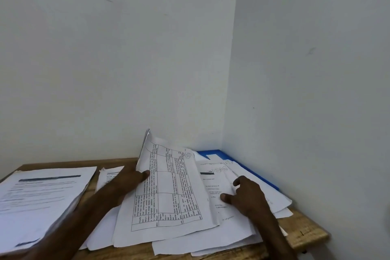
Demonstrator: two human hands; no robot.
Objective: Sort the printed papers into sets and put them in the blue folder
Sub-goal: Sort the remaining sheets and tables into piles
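Nearest us on the left lies a thick stack of printed papers (40,200). Its top page has a dark heading bar, and the lines below are too blurred to read. Loose sheets (202,243) fan over the near edge of the wooden table (306,232).

Our left hand (128,186) grasps a tilted sheet printed with a table (166,192), thumb on its face and fingers hidden behind. The grid text runs sideways and is too small to read, and a circled handwritten mark sits at its far corner.

Our right hand (248,195) rests with bent fingers on a page (215,188) with a short black bar. We cannot tell whether it grips a sheet.

Farthest, the blue folder (213,151) lies in the wall corner, mostly under the papers.
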